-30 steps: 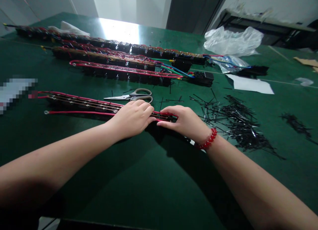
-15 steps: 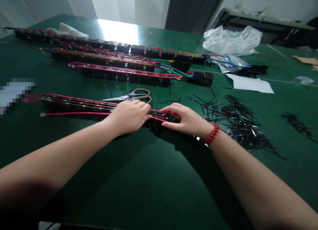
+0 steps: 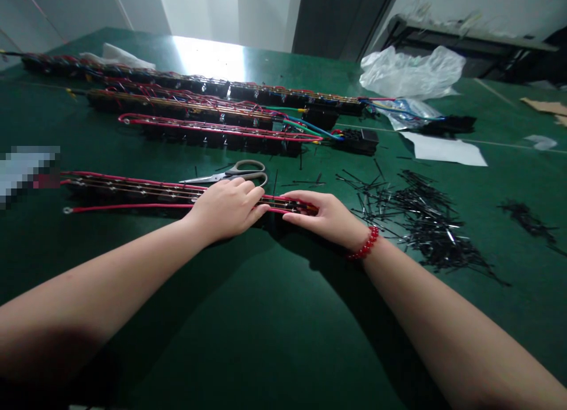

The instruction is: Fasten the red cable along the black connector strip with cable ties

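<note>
Across the near part of the table lies a long wired black strip [image 3: 142,186] with metal rods and red cables along its top. One red cable [image 3: 128,207] runs beside its near edge, a ring terminal [image 3: 67,210] at its left tip. My left hand [image 3: 227,209] is wrapped over the strip near its right half. Thumb and fingers of my right hand [image 3: 325,218] close around its right end. A thin black cable tie [image 3: 275,182] sticks up between the two hands. Just beyond my left hand rest scissors [image 3: 241,171], partly hidden by its knuckles.
Several similar wired strips [image 3: 212,129] lie farther back. A large pile of black cable ties [image 3: 432,215] spreads to the right, with a smaller heap [image 3: 527,218] beyond. Plastic bags [image 3: 411,72] and a white paper sheet [image 3: 445,148] are at the back right of the green table [image 3: 248,321].
The strip and both hands have shifted slightly left, the right hand a little more. The strip's left end sits slightly lower in view. Both hands keep their hold.
</note>
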Demonstrator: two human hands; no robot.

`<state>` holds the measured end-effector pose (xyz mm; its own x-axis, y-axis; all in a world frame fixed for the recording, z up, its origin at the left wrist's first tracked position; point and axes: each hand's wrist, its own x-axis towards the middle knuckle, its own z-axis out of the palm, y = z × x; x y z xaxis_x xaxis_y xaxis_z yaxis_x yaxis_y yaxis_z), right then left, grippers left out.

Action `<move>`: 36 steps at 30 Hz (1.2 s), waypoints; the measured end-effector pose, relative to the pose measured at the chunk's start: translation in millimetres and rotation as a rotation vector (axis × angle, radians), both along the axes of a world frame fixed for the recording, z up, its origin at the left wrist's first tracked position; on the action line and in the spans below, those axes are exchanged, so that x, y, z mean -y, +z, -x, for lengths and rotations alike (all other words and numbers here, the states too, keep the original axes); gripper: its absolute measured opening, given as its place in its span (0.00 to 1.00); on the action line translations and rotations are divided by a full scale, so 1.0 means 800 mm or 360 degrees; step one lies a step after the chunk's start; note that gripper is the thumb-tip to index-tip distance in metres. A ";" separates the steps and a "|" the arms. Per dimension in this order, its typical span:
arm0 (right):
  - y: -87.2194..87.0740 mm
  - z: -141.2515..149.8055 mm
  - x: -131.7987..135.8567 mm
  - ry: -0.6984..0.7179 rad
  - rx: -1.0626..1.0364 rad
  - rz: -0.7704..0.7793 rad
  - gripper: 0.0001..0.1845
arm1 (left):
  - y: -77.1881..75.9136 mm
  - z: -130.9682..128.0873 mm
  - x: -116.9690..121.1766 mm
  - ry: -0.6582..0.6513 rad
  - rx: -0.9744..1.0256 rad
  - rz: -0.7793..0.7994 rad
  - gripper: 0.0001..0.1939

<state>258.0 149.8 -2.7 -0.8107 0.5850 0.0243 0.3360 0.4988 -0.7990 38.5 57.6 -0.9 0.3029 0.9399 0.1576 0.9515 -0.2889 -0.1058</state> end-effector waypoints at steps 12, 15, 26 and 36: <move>-0.015 0.006 0.007 -0.0208 -0.0072 -0.0032 0.24 | 0.002 -0.004 0.004 0.0040 0.0021 -0.0021 0.22; -0.015 0.011 0.010 -0.0256 -0.0054 -0.0071 0.23 | 0.002 -0.006 0.005 0.0056 0.0000 -0.0034 0.23; -0.015 0.010 0.063 -0.0272 -0.0011 -0.0185 0.22 | 0.006 -0.004 0.055 0.0013 0.0004 -0.0012 0.19; -0.004 0.014 0.074 -0.0159 -0.0016 -0.0194 0.18 | 0.006 -0.003 0.074 0.0018 0.0047 -0.0004 0.18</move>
<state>247.1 90.3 -6.2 -0.7480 0.6548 0.1081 0.3809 0.5570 -0.7380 40.9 -1.8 4.0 0.2876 0.9428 0.1689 0.9574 -0.2780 -0.0786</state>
